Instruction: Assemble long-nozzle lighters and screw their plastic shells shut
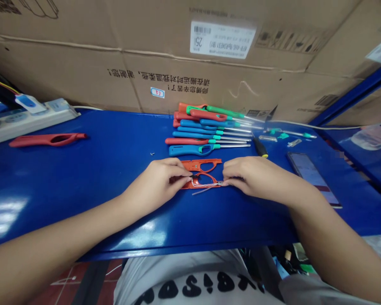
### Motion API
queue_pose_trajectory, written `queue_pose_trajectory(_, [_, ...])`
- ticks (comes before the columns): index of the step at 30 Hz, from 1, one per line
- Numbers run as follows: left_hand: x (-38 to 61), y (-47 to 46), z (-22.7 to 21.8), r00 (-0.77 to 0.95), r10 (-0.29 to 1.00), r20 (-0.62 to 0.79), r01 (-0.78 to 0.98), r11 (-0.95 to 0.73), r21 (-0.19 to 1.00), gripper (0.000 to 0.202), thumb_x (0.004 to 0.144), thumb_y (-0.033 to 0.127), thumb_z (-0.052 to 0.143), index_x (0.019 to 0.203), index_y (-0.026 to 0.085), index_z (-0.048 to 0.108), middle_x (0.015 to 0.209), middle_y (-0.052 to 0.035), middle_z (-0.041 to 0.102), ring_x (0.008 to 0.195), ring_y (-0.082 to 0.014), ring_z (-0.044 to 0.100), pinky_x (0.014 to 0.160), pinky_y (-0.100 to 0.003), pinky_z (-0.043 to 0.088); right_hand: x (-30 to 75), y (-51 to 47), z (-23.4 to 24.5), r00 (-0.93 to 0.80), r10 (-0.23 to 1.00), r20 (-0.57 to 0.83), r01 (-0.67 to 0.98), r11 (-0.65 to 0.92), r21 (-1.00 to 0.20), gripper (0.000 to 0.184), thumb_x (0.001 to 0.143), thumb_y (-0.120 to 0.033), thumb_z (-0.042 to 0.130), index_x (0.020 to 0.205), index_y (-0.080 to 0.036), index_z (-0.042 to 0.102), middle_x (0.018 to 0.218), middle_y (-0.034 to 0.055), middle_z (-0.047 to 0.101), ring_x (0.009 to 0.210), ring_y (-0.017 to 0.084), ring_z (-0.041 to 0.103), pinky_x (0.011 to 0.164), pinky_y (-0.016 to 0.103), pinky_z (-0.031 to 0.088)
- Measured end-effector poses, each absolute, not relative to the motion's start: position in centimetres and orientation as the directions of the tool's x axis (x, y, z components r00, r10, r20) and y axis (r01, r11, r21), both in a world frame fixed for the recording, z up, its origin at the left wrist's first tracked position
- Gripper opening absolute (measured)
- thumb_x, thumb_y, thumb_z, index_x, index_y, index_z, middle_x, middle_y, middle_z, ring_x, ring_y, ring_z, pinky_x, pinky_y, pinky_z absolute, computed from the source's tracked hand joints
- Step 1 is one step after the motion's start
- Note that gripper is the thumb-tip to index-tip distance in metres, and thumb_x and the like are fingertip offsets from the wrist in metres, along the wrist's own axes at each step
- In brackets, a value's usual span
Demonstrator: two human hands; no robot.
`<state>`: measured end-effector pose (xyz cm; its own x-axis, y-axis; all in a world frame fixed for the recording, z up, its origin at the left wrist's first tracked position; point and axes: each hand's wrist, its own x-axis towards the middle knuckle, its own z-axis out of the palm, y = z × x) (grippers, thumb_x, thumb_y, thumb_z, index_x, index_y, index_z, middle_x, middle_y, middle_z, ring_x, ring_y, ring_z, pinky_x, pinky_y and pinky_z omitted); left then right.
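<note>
Two orange lighter shell halves lie open on the blue table in the middle of the view: the upper half (193,164) and, nearer me, the lower half (217,185). Closed in a pinch, my left hand (158,180) holds a small black part (194,176) at the lower half. White wires (199,185) run from there across the trigger opening to the shell's nose. My right hand (252,174) pinches a small metal end (219,183) at that nose; my fingertips partly hide it. A thin clear tube (201,190) sticks out below the shell.
Behind the shells lies a pile of lighters (206,133) with metal tubes. A screwdriver (260,148), loose lighter parts (277,134) and a phone (313,176) are to the right. Leftward are a red shell (49,140), small screws (152,153) and a power strip (34,120). Cardboard (152,55) stands behind.
</note>
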<state>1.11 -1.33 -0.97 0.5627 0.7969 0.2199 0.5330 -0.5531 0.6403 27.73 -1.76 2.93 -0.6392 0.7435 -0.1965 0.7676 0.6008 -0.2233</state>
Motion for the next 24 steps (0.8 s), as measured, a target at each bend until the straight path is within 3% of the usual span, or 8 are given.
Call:
queue_pose_trajectory(7, [1.46, -1.26, -1.3, 0.532, 0.815, 0.23, 0.504, -0.523, 0.687, 0.014, 0.089, 0.012, 0.069, 0.093, 0.018, 0.082, 0.088, -0.0035, 0.073, 0.075, -0.0131, 0.068, 0.069, -0.025, 0.052, 26.95, -2.33, 3.24, -0.626, 0.748, -0.223, 0.78, 0.608, -0.151, 0.026, 0.095, -0.014, 0.051, 0.07, -0.016, 0.054, 0.081, 0.0031, 0.063, 0.075, 0.015, 0.056, 0.067, 0.026, 0.033])
queue_pose_trajectory(24, [2.03, -1.91, -1.26, 0.524, 0.81, 0.265, 0.513, -0.548, 0.661, 0.016, 0.092, 0.016, 0.064, 0.091, 0.019, 0.08, 0.091, -0.0043, 0.074, 0.078, -0.016, 0.068, 0.07, -0.028, 0.053, 27.12, -2.07, 3.08, -0.631, 0.744, -0.218, 0.776, 0.604, -0.183, 0.024, 0.094, -0.016, 0.051, 0.071, -0.017, 0.057, 0.082, 0.0054, 0.065, 0.073, 0.016, 0.056, 0.065, 0.028, 0.032])
